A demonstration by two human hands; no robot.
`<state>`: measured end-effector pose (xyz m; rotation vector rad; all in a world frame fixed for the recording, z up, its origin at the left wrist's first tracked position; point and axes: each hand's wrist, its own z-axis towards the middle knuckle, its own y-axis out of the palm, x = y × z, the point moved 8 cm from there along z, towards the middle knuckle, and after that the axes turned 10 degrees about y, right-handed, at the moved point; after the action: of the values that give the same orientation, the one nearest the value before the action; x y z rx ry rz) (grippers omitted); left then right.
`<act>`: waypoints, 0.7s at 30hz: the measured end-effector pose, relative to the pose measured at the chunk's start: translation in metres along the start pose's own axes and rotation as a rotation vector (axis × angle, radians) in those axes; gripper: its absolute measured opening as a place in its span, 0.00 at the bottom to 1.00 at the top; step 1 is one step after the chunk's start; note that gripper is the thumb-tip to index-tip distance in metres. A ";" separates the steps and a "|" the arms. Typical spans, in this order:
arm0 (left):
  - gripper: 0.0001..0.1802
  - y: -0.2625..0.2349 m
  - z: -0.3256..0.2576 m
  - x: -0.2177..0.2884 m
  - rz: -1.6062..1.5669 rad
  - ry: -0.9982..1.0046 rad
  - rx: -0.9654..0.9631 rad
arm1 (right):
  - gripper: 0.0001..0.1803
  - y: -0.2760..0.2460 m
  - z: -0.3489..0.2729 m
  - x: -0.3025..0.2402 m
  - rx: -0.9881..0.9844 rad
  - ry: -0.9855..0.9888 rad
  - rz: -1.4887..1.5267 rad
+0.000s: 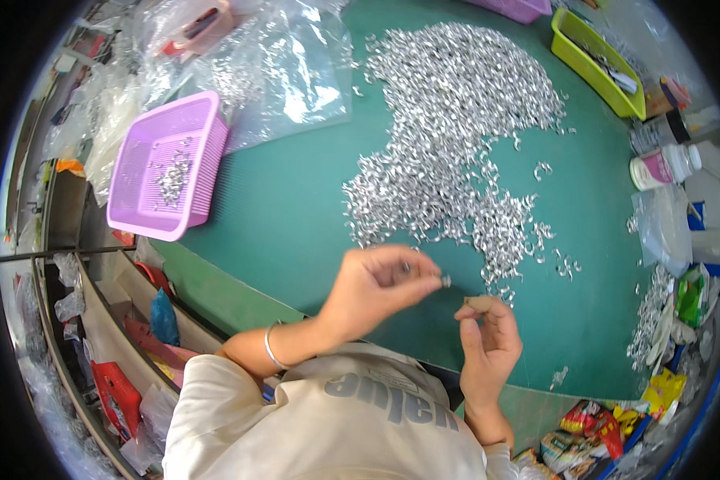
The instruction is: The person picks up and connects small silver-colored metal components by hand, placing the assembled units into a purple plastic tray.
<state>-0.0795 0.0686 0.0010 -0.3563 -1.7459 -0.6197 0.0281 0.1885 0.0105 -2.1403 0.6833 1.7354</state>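
My left hand (380, 286) is closed in a pinch over the near side of the table. A small shiny metal piece (446, 282) shows at its thumb and fingertip; another glint lies within the curled fingers. Just to the right, my right hand (490, 346) has its fingers curled and thumb against them, with a tan wrap (478, 303) around one fingertip. Whether it holds anything is hidden. The two hands are close but apart. Beyond them spreads a large heap of small silver curved metal pieces (432, 152) on the green tabletop (280, 216).
A purple basket (212, 172) with some metal pieces stands at the left, beside clear plastic bags (304, 80). A yellow-green basket (628, 104) sits far right, near a white bottle (666, 166). Colourful packets (592, 428) lie at the near right, below the table edge.
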 end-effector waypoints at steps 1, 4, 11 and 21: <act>0.03 -0.012 0.015 0.020 0.171 0.155 0.052 | 0.08 -0.004 0.001 0.004 0.040 0.029 -0.008; 0.06 -0.053 0.079 0.074 0.649 0.504 0.196 | 0.08 -0.005 0.002 0.007 0.026 0.025 -0.026; 0.05 -0.125 0.228 0.126 1.789 0.876 0.293 | 0.08 0.000 0.006 -0.008 -0.060 -0.114 -0.323; 0.07 -0.097 0.119 0.179 1.476 0.954 0.433 | 0.11 -0.038 0.019 -0.023 0.159 -0.247 -0.908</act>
<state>-0.2745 0.0437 0.1320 -0.7404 -0.3582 0.6053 0.0292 0.2344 0.0265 -1.6631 -0.2101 1.3189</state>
